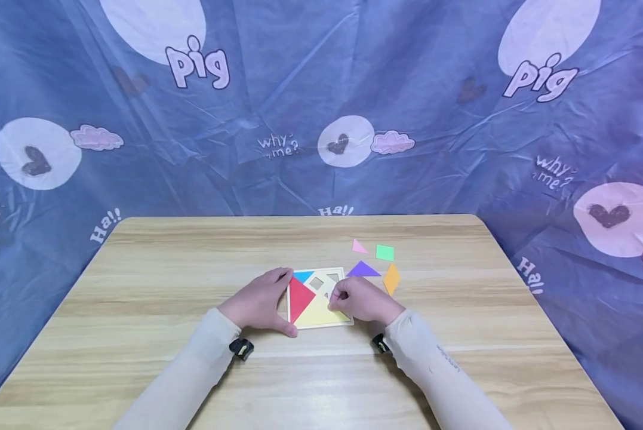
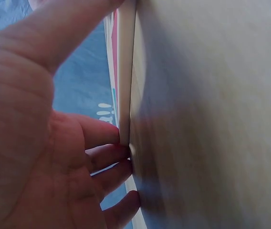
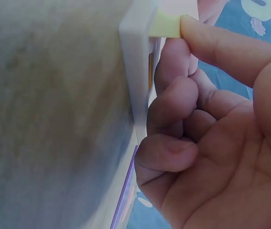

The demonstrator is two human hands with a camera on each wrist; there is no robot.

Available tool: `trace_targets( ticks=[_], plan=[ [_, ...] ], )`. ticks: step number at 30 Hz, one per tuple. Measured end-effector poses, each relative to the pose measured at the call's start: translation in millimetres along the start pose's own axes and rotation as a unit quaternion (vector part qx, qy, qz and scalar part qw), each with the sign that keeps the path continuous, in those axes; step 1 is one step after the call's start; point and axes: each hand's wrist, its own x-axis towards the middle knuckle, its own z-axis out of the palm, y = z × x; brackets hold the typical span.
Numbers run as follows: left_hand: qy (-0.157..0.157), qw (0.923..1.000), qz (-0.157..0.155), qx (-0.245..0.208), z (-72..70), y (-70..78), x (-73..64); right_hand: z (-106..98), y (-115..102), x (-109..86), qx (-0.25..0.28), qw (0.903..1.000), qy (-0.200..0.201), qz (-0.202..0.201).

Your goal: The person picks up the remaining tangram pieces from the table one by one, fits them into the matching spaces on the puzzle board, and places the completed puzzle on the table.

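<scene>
A white-framed tangram board (image 1: 321, 327) lies on the table, holding a red triangle (image 1: 301, 300) and a blue piece (image 1: 303, 276). My left hand (image 1: 259, 300) holds the board's left side, thumb at the near corner and fingers at the far corner. Over the right side, my right hand (image 1: 365, 298) pinches a yellow tangram piece (image 3: 166, 25) between thumb and index finger; its other fingers are curled. That yellow piece covers much of the board's near half, and the right wrist view shows it over the frame's edge. The hand hides part of the board's right side.
Beyond and right of the board lie loose pieces: a purple triangle (image 1: 363, 269), a pink triangle (image 1: 359, 246), a green square (image 1: 384, 252) and an orange parallelogram (image 1: 391, 279). The wooden table (image 1: 192, 382) ends at a blue printed curtain (image 1: 278, 179).
</scene>
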Motion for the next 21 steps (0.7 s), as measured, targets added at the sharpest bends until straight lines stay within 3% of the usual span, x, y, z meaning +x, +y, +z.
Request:
trace_targets(
  ticks=[21],
  plan=[
    [0.013, 0.9999, -0.007, -0.006, -0.4, 0.2, 0.4, 3.7, 0.3, -0.3, 0.011, 0.9999, -0.002, 0.011]
  ],
)
